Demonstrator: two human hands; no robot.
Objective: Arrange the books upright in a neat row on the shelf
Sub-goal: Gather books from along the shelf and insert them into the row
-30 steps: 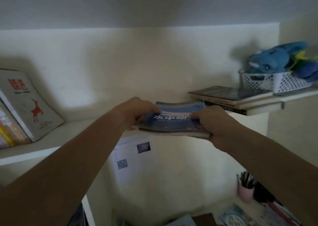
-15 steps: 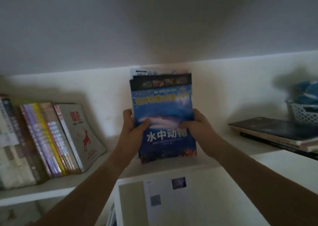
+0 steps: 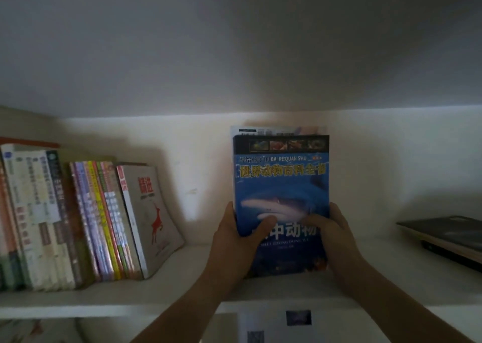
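Observation:
A blue book with a shark on its cover (image 3: 283, 183) stands upright on the white shelf (image 3: 182, 269), cover facing me. A second, paler book (image 3: 276, 130) peeks out behind its top edge. My left hand (image 3: 236, 241) grips the stack's left side, thumb across the cover. My right hand (image 3: 331, 235) grips the right side in the same way. To the left, a row of upright books (image 3: 65, 217) leans slightly, ending in a grey book with a red deer (image 3: 151, 212).
A flat stack of dark books (image 3: 448, 235) lies at the right end of the shelf. A gap of bare shelf separates the held books from the grey deer book. A white sheet with small pictures (image 3: 276, 324) hangs below the shelf's front edge.
The blue book stack went from lying flat in both hands to standing upright on the shelf. The view has shifted left, bringing the upright row into sight.

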